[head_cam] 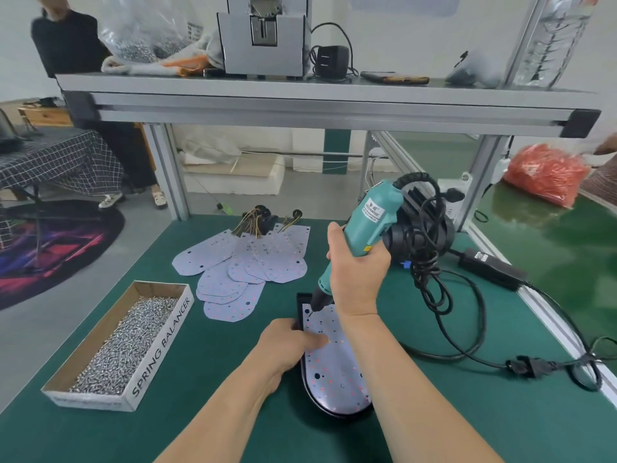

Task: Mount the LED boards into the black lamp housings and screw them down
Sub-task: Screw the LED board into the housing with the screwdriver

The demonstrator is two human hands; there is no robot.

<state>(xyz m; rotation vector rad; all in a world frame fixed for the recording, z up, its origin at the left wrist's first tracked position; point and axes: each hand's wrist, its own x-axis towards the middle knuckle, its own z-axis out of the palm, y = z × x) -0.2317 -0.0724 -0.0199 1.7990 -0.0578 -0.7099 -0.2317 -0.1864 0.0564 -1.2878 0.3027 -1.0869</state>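
Note:
A black lamp housing (302, 372) lies on the green mat in front of me with a white LED board (337, 375) seated in it. My left hand (287, 345) holds the housing's left edge, with the thumb pressing on the board. My right hand (359, 262) grips a teal electric screwdriver (367, 222), tilted, with its black tip (315, 304) on the board's far left corner. A fan of loose LED boards (247, 265) with wires lies further back.
A cardboard box of screws (130, 335) sits to the left. Black lamp housings (420, 228), a power adapter (490, 269) and looping cables (467, 332) lie to the right. An aluminium shelf (327, 98) spans overhead. A bag of red parts (547, 175) rests on the far right.

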